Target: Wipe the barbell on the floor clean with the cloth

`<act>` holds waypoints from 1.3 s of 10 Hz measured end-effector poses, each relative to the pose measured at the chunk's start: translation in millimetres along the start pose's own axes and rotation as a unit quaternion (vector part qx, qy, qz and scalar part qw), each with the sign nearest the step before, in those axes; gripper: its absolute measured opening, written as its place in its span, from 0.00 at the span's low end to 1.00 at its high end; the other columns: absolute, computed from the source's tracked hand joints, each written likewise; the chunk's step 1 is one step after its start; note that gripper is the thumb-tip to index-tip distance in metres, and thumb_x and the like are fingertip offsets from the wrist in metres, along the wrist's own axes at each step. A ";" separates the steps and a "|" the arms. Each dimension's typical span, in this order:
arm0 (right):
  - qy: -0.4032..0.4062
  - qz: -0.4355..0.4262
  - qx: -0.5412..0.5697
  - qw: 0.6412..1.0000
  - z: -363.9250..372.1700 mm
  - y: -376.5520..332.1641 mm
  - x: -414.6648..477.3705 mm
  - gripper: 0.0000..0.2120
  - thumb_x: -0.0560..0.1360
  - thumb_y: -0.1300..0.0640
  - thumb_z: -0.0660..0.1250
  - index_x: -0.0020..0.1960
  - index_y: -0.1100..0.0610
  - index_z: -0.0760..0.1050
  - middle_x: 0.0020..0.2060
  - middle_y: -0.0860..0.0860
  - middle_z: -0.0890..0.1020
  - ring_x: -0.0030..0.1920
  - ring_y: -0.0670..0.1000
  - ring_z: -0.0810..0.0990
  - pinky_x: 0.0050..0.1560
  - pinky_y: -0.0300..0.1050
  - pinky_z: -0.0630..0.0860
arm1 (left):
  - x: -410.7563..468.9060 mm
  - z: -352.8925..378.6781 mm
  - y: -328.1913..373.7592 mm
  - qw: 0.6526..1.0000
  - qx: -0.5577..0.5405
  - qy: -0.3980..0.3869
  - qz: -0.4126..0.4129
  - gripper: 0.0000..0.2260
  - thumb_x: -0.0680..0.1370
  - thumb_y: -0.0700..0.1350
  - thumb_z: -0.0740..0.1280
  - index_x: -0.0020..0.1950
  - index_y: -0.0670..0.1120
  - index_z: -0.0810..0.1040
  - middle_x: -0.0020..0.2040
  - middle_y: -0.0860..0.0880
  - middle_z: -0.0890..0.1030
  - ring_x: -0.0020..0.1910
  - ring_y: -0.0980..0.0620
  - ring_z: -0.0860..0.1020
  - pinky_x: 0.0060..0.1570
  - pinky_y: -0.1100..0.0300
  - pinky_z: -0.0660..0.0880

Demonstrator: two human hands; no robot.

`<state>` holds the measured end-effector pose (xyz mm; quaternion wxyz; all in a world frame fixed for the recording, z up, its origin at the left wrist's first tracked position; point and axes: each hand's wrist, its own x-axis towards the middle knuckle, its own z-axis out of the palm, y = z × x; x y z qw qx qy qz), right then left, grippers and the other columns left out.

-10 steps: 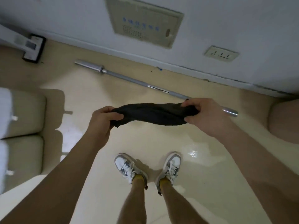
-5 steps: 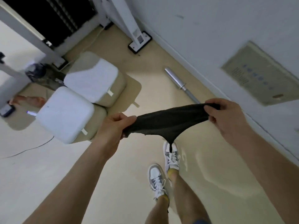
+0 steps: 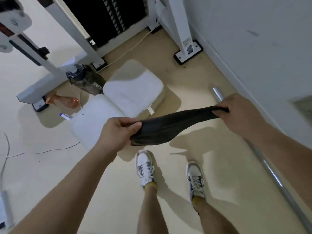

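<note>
**Cloth** [image 3: 170, 127]: dark, pulled into a sagging band in the air between both hands, above the floor [image 3: 109, 191]. It touches nothing else. Probably stretched out to open it or find a clean face before wiping.

**Left hand** [image 3: 118, 130]: fingers [image 3: 133, 123] curled, with the thumb pinching the cloth's left end.

**Right hand** [image 3: 236, 114]: fingers closed on the cloth's right end, bunching it to a narrow tail. The hand is raised over the barbell and covers part of it.

**Barbell** [image 3: 271, 171]: bare steel, no plates, flat on the floor along the foot of the right-hand wall [image 3: 253, 39]. The sleeve end shows at the far side just beyond the right hand, and the shaft runs to the near right corner. Lying against the wall, it is unlikely to roll far. The cloth has not reached it, so wiping appears not yet begun.

**Shoes** [image 3: 145, 168]: pair, white and grey, standing just left of the shaft. The person would likely have to stoop to reach it.

**Pads** [image 3: 133, 92]: two, white-topped, on the floor at centre left.

**Sports bottle** [image 3: 84, 80]: dark, beside the far pad at the base of a white machine frame [image 3: 50, 61].
</note>
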<state>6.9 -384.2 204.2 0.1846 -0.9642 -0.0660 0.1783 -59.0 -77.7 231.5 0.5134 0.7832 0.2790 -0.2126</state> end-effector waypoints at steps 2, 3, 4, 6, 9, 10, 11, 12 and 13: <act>0.132 0.071 0.002 0.989 13.3 -10.5 60.8 0.10 0.78 0.58 0.58 0.49 0.60 0.78 0.43 0.58 0.79 0.46 0.61 0.75 0.41 0.45 0.66 | 99.6 -13.1 41.1 0.992 0.064 -0.041 0.099 0.07 0.78 0.47 0.66 0.43 0.49 0.82 0.32 0.53 0.79 0.24 0.63 0.73 0.23 0.76 0.64; 0.214 0.093 -0.058 0.971 15.9 -16.4 84.5 0.13 0.78 0.58 0.55 0.52 0.60 0.77 0.43 0.60 0.80 0.45 0.61 0.74 0.40 0.47 0.66 | 152.0 -14.3 58.8 0.991 0.039 -0.061 0.109 0.04 0.76 0.45 0.68 0.45 0.48 0.83 0.35 0.54 0.80 0.30 0.63 0.76 0.27 0.77 0.67; 0.322 0.148 -0.056 0.934 12.0 -26.1 99.4 0.13 0.78 0.58 0.56 0.54 0.62 0.76 0.45 0.62 0.79 0.47 0.63 0.74 0.42 0.48 0.67 | 191.9 -14.1 84.4 0.988 -0.040 -0.086 0.125 0.05 0.75 0.41 0.69 0.50 0.44 0.83 0.39 0.51 0.81 0.37 0.61 0.77 0.31 0.76 0.70; 0.402 0.131 0.009 0.906 56.0 -77.0 114.2 0.09 0.74 0.61 0.63 0.52 0.63 0.78 0.43 0.61 0.78 0.44 0.62 0.73 0.43 0.46 0.65 | 250.9 -46.5 107.9 0.977 -0.130 -0.057 0.158 0.08 0.74 0.36 0.68 0.43 0.50 0.81 0.37 0.50 0.80 0.35 0.55 0.77 0.28 0.65 0.71; 0.056 0.003 0.015 0.998 241.3 -171.9 148.4 0.09 0.58 0.63 0.76 0.33 0.55 0.77 0.30 0.50 0.74 0.36 0.55 0.75 0.32 0.44 0.73 | 334.5 -112.8 -31.9 0.990 0.098 0.097 0.030 0.09 0.72 0.33 0.68 0.39 0.47 0.77 0.44 0.41 0.79 0.37 0.48 0.79 0.27 0.71 0.74; -0.005 -0.006 0.004 1.000 266.7 -190.1 150.3 0.13 0.55 0.61 0.78 0.28 0.53 0.73 0.27 0.48 0.73 0.34 0.53 0.74 0.32 0.43 0.72 | 348.0 -125.0 -66.6 0.946 0.283 0.105 0.118 0.16 0.70 0.32 0.61 0.44 0.51 0.80 0.49 0.45 0.80 0.40 0.48 0.77 0.34 0.68 0.75; -0.057 -0.037 -0.011 0.998 273.4 -209.5 145.5 0.07 0.62 0.58 0.75 0.33 0.52 0.77 0.33 0.48 0.76 0.41 0.52 0.75 0.44 0.47 0.71 | 361.0 -140.1 -86.5 0.911 0.375 0.097 0.144 0.18 0.69 0.33 0.60 0.49 0.50 0.82 0.54 0.43 0.80 0.52 0.42 0.77 0.51 0.56 0.74; -0.138 0.018 -0.033 0.990 276.8 -209.4 140.9 0.11 0.71 0.63 0.61 0.50 0.53 0.77 0.50 0.51 0.73 0.57 0.54 0.68 0.56 0.54 0.62 | 360.4 -146.5 -106.1 0.882 0.455 0.025 0.115 0.21 0.71 0.36 0.63 0.62 0.47 0.77 0.64 0.39 0.74 0.62 0.39 0.72 0.63 0.51 0.70; -0.174 0.068 -0.039 0.982 272.2 -201.2 128.0 0.19 0.70 0.61 0.60 0.60 0.49 0.71 0.56 0.51 0.68 0.59 0.54 0.63 0.53 0.55 0.62 | 340.8 -141.6 -117.2 0.871 0.479 -0.038 0.102 0.24 0.72 0.38 0.66 0.68 0.48 0.72 0.72 0.43 0.66 0.67 0.39 0.68 0.67 0.51 0.66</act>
